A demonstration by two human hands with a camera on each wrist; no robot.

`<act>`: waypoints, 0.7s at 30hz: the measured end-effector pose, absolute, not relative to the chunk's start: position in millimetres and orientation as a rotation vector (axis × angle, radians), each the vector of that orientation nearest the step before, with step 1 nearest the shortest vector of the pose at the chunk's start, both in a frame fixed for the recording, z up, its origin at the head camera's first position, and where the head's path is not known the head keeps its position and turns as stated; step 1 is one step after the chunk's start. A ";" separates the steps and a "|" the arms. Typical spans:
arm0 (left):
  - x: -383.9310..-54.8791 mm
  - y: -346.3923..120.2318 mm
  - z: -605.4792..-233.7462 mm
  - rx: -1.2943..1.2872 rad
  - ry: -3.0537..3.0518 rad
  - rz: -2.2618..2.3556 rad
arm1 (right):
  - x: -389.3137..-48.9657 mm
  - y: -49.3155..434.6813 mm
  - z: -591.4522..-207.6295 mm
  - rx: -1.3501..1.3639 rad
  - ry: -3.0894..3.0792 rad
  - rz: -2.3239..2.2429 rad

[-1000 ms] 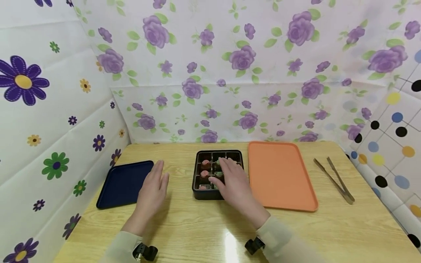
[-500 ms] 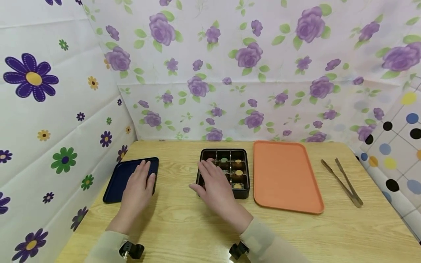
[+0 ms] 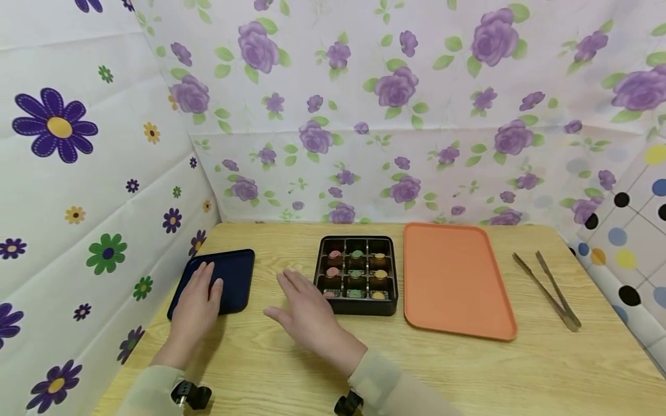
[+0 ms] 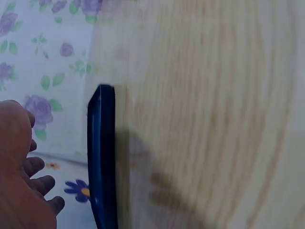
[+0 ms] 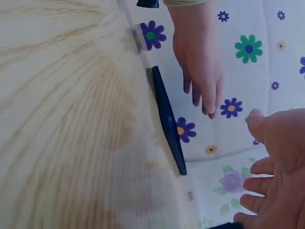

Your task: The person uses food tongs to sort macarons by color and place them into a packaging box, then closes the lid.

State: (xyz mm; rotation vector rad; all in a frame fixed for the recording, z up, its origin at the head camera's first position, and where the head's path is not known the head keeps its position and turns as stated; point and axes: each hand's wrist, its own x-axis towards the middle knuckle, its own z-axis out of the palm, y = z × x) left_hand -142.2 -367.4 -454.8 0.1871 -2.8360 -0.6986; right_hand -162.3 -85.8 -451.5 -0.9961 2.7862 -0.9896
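Note:
My left hand (image 3: 195, 303) hovers over the left part of a dark blue tray (image 3: 236, 283), its fingers straight and holding nothing. In the left wrist view its fingers (image 4: 42, 183) show apart from the tray's raised edge (image 4: 102, 143). My right hand (image 3: 307, 315) is held above the table just left of a black box (image 3: 364, 307), fingers extended, thumb spread, nothing in it. The box is divided into compartments with small round pieces in rows: pink (image 3: 332, 271), green (image 3: 356, 254) and yellow (image 3: 380, 274). Both hands also appear in the right wrist view.
An orange tray (image 3: 458, 283) lies right of the box, with metal tongs (image 3: 551, 294) farther right, their arms spread. A floral cloth (image 3: 354, 115) hangs behind the wooden table (image 3: 291, 375), and another patterned cloth (image 3: 78, 231) stands along its left side.
Both hands have moved left. The left hand has come over the blue tray, and the right has passed from above the box to its left, uncovering the compartments.

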 end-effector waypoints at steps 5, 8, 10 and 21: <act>-138.1 -379.7 -459.6 0.225 -2.840 -0.703 | -159.0 -96.7 -451.7 -1.009 2.788 -0.984; -137.4 -386.5 -461.5 0.238 -2.843 -0.716 | -157.2 -103.5 -452.6 -1.002 2.768 -0.989; -137.2 -390.6 -461.8 0.244 -2.843 -0.734 | -157.1 -108.5 -454.6 -0.985 2.749 -0.995; -141.1 -405.4 -457.3 0.279 -2.868 -0.746 | -165.3 -131.3 -458.9 -0.958 2.626 -1.017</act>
